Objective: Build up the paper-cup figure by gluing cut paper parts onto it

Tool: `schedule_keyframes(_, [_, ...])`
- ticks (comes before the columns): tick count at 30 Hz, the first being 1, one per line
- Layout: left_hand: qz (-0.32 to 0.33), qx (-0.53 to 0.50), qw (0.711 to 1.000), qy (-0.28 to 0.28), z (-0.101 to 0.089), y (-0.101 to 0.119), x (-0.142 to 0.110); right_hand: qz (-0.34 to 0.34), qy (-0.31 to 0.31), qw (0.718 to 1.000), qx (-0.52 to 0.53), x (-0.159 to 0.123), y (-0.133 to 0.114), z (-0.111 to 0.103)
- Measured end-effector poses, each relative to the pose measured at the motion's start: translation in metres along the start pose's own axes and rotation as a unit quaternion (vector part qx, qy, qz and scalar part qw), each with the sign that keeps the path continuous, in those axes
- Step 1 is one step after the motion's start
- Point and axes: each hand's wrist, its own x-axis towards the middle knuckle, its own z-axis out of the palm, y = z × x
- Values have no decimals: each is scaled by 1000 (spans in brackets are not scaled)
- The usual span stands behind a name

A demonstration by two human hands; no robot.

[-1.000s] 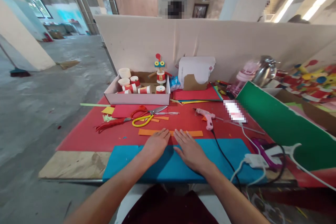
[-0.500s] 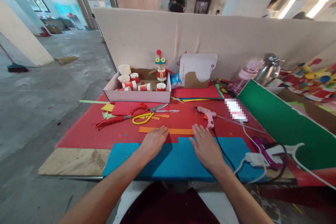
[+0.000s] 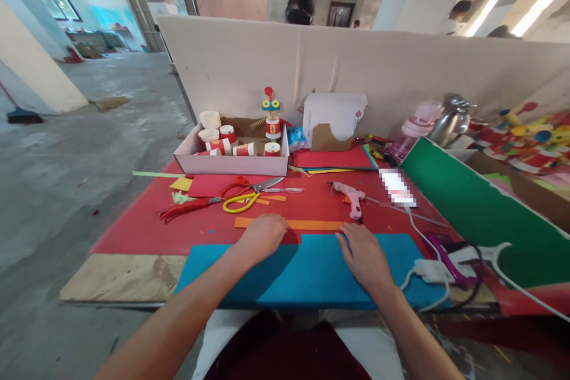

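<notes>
An orange paper strip point(image 3: 314, 225) lies lengthwise across the red tabletop, just beyond a blue paper sheet point(image 3: 285, 279). My left hand point(image 3: 263, 238) rests on the strip left of its middle, fingers lying over it and partly bent. At the strip's right end, my right hand point(image 3: 366, 255) touches it with the fingertips, thumb apart from the fingers. Beyond my right hand is a pink hot glue gun point(image 3: 350, 195). Scissors point(image 3: 249, 195) with red and yellow handles lie beyond my left hand, alongside small orange scraps point(image 3: 275, 198).
Red-handled pliers point(image 3: 189, 208) lie to the left. Behind stands a box point(image 3: 231, 165) with paper cups and a cup robot figure point(image 3: 272, 124). A green panel point(image 3: 472, 214), a white power plug point(image 3: 430, 271) and cables occupy the right. A pale partition point(image 3: 249, 59) rises at the back.
My right hand has slid rightward along the strip, from beside my left hand to the strip's right end. My left hand has stayed nearly in place on the strip.
</notes>
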Motion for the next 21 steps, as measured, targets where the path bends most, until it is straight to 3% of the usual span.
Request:
schedule_keyframes(5, [-10, -21, 1000, -5, -5, 6, 36, -1, 55, 995, 87, 12, -12, -12])
schedule_keyframes(7, [-16, -38, 999, -23, 0, 7, 45, 29, 66, 989, 127, 10, -16, -13])
schedule_keyframes(10, [-8, -106, 994, -21, 7, 2, 50, 104, 29, 960, 259, 6, -21, -11])
schedule_keyframes(12, [-30, -164, 986, 15, 8, -5, 48, 146, -8, 913, 380, 7, -27, -7])
schedule_keyframes(16, [-85, -308, 942, 107, -3, -16, 40, 234, -32, 781, 578, 27, -45, 0])
schedule_keyframes(19, [-81, -393, 909, 114, -11, -18, 35, 257, -5, 697, 669, 46, -60, -1])
schedule_keyframes(21, [-67, -417, 902, 92, -13, -17, 33, 265, 33, 661, 701, 55, -67, -3])
